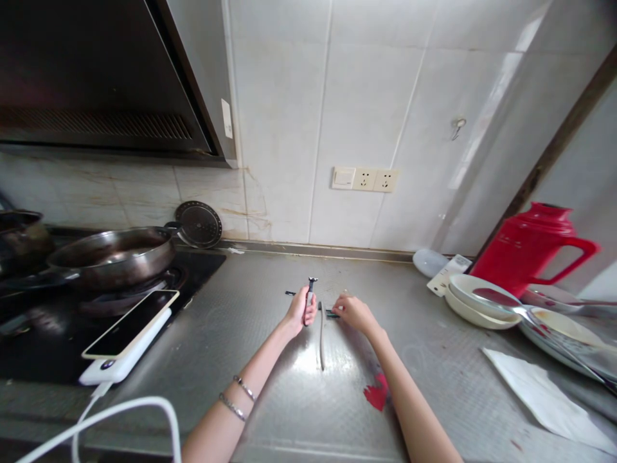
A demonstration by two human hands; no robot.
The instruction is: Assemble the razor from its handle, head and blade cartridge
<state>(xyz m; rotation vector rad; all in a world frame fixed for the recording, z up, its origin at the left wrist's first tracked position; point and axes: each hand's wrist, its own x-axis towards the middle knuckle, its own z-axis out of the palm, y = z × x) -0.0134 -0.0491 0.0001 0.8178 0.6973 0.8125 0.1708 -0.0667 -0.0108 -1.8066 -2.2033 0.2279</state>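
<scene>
My left hand (pixel 301 310) is closed around a small dark razor-like tool (pixel 310 290), held upright with its head sticking up above the fingers. My right hand (pixel 351 311) rests on the steel counter (pixel 270 360) a little to the right, its fingers pinching a small dark piece (pixel 330 313) that I cannot name. A thin grey stick-like item (pixel 321 334) lies on the counter between the two hands. Another small dark bit (pixel 290 293) lies just left of my left hand. Two bracelets sit on my left wrist.
At left a phone on a white power bank (pixel 126 334) with a white cable (pixel 116 415) lies at the hob's edge, by a frying pan (pixel 110 254). At right stand a red thermos jug (pixel 527 247), stacked bowls and plates (pixel 482 297), and a white paper (pixel 540 386). A red spot (pixel 376 393) marks the counter.
</scene>
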